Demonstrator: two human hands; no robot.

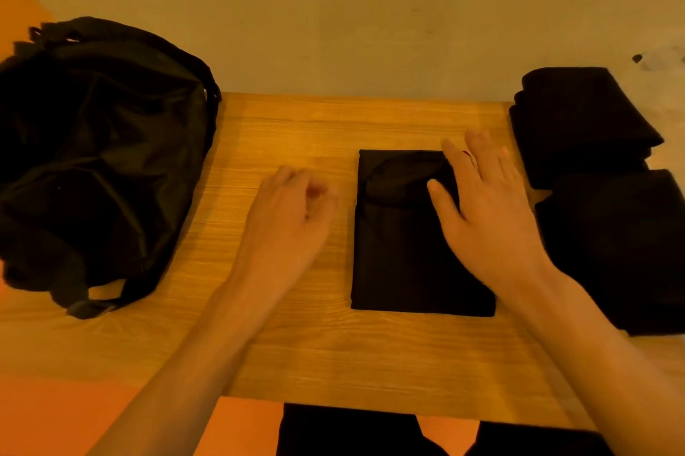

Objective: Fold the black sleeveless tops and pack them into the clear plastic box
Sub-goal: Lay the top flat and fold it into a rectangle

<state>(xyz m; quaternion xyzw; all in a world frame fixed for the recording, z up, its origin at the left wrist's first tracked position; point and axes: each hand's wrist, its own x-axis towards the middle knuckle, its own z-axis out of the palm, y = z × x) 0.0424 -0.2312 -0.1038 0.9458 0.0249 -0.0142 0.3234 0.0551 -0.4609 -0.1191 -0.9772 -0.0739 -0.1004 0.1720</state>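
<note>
A black sleeveless top [400, 255], folded into a neat rectangle, lies on the wooden table [296, 129] at the centre. My right hand [485, 207] lies flat on its right half, fingers straight and spread. To the left of the top, my left hand [289, 218] hovers over bare wood with loosely curled fingers and holds nothing. Two stacks of folded black tops sit at the right edge: a far stack [582, 118] and a near stack [622, 244]. No clear plastic box is in view.
A large black bag [96, 144] with straps and a buckle fills the table's left side. A plain wall runs behind the table. The table's front edge is near my lap, with orange floor to the left below.
</note>
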